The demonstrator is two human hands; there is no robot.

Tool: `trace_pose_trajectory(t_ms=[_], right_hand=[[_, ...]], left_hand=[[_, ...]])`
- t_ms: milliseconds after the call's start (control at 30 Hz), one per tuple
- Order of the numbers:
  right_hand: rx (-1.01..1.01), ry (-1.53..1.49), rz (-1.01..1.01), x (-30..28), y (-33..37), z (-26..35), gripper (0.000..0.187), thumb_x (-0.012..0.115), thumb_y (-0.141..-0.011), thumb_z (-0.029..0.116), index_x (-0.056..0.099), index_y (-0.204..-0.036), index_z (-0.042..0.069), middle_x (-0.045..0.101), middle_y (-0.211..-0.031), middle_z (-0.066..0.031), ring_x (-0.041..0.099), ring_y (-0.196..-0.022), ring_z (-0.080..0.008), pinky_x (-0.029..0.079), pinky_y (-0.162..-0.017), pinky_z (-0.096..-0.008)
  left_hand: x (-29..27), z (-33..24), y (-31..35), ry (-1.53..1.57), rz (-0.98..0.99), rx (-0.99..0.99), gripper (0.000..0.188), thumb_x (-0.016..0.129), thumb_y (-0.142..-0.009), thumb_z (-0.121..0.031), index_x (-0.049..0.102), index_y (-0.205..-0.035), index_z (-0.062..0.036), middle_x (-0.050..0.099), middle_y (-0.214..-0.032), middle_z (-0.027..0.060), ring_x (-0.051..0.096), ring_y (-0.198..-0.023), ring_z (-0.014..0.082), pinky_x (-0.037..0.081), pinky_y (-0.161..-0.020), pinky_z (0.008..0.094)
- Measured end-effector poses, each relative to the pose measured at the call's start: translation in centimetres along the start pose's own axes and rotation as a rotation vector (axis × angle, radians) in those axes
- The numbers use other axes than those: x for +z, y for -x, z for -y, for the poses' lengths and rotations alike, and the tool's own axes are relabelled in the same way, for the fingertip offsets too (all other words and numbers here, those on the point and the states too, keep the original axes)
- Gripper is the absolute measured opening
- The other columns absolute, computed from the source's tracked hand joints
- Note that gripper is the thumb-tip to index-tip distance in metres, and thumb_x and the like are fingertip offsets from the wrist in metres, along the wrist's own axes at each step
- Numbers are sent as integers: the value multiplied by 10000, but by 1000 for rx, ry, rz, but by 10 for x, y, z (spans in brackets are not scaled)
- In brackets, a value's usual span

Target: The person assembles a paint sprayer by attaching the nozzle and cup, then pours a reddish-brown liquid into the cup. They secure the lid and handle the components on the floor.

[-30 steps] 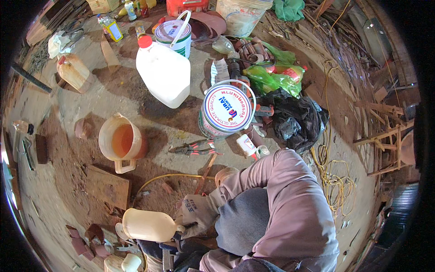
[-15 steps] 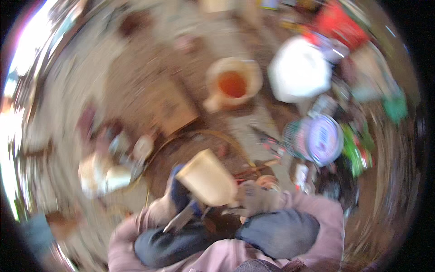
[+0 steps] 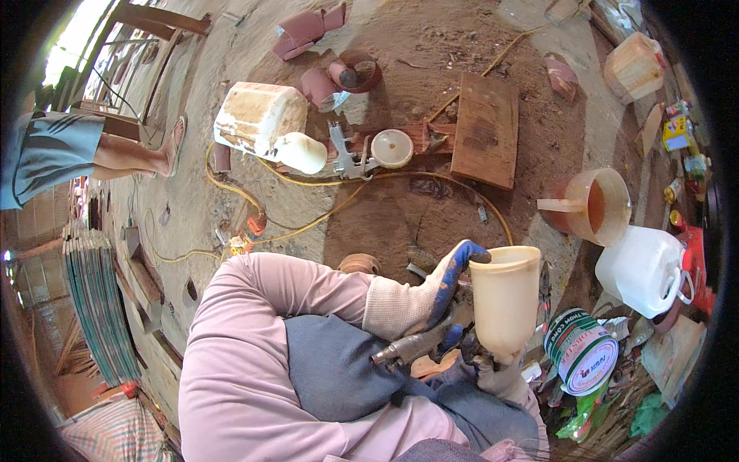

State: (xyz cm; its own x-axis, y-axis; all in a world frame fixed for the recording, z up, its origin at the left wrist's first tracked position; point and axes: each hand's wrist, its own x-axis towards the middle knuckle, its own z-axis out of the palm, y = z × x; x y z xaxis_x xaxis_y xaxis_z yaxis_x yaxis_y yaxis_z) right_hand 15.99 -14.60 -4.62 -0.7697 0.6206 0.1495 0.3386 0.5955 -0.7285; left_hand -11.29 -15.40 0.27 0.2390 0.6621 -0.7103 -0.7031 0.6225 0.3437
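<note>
A spray gun [image 3: 409,346] with a tall cream-coloured plastic cup [image 3: 506,300] is in front of my lap, the cup standing nearly upright, its metal nozzle end pointing left. My left hand [image 3: 443,285], in a white glove with a blue coating, is against the cup's left side, a fingertip hooked over its rim. Below the cup my gloved right hand [image 3: 500,377] is closed around the gun's body, partly hidden by the cup. Blue-coated fingers show beside the metal body. What the cup holds cannot be seen.
A second spray gun [image 3: 350,154] lies by a stained white jug [image 3: 262,119] ahead. A wooden board [image 3: 485,131] and yellow hose [image 3: 323,223] lie on the ground. To the right are a pitcher of orange-brown liquid [image 3: 596,204], white jug [image 3: 643,269] and tin [image 3: 581,350]. Another person's leg [image 3: 127,160] is at left.
My view has swung left, so the surroundings have shifted right and another person's leg has come into sight. The blur has gone. The cup, tilted before, now appears nearly upright, still in my hands.
</note>
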Motion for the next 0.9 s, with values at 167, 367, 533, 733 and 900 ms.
trace_pose_trajectory(t_ms=[167, 367, 533, 733, 900], right_hand=[[88, -24, 90, 8, 19, -13, 329, 718, -895, 297, 609, -1167, 147, 645, -1230, -125, 594, -1129, -411, 392, -932, -548], [221, -193, 137, 4, 7, -8, 313, 731, -887, 293, 671, -1152, 136, 663, -1218, -126, 610, -1121, -396, 407, -960, -537], [178, -226, 117, 3, -4, -9, 292, 736, -872, 270, 695, -1131, 142, 673, -1204, -125, 619, -1116, -390, 425, -974, -545], [189, -258, 149, 7, -3, -14, 331, 722, -851, 234, 648, -1164, 156, 657, -1195, -137, 619, -1102, -406, 441, -957, -559], [92, -180, 117, 5, -4, -17, 351, 711, -844, 220, 634, -1178, 142, 645, -1200, -135, 609, -1102, -417, 438, -963, -562]], left_hand=[[-5, 8, -4, -316, -28, 367, 338, 603, -973, -146, 517, -1298, -188, 596, -1209, 53, 528, -1097, 106, 447, -1007, 318], [6, 3, -4, 113, -196, 6, 256, 558, -998, -219, 547, -1239, -133, 599, -1137, 52, 536, -1051, 130, 462, -973, 345], [3, 13, -13, -367, -226, 531, 195, 507, -1032, -256, 588, -1159, -131, 602, -1066, 32, 539, -997, 127, 470, -935, 342], [-18, 22, -21, -365, -63, 511, 276, 553, -1020, -136, 504, -1290, -102, 561, -1213, 56, 520, -1139, 124, 443, -1030, 326], [-5, 23, -18, -87, -172, 384, 215, 514, -1037, -223, 537, -1222, -116, 572, -1134, 52, 529, -1056, 134, 461, -980, 339]])
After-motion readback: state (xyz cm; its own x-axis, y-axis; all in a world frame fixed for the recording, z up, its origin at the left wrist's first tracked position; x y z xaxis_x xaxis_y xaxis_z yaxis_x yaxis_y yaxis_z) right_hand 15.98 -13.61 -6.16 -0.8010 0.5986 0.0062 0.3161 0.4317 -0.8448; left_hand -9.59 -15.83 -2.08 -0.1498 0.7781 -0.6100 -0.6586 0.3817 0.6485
